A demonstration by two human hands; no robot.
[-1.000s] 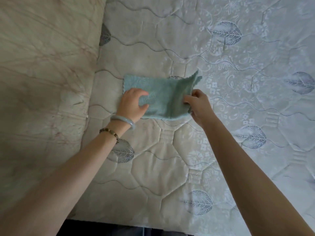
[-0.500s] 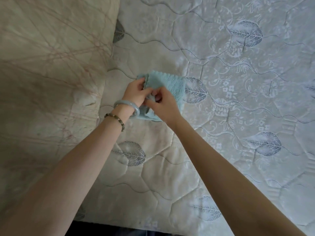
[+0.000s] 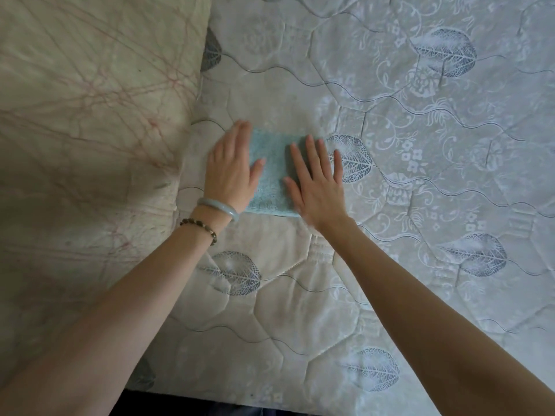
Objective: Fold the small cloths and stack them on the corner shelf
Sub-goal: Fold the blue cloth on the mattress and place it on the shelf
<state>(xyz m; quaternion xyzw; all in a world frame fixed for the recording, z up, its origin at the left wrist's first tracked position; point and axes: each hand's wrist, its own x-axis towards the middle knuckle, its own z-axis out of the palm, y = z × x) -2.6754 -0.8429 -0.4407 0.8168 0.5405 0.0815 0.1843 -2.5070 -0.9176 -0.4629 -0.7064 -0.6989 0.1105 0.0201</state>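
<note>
Pressing down with both hands, you hold the small folded pale-blue terry cloth (image 3: 271, 175) flat on the quilted white mattress (image 3: 420, 205) with its grey leaf print. Your left hand (image 3: 231, 172) lies over the cloth's left edge, fingers (image 3: 240, 136) straight and close together, thumb resting on the fabric. Your right hand (image 3: 318, 187) lies over the right edge, fingers (image 3: 310, 151) straight and slightly spread, the outer ones reaching past the cloth onto the mattress. The cloth shows between the two hands. A pale-green bangle (image 3: 219, 207) and a brown bead bracelet (image 3: 199, 229) sit on your left wrist.
</note>
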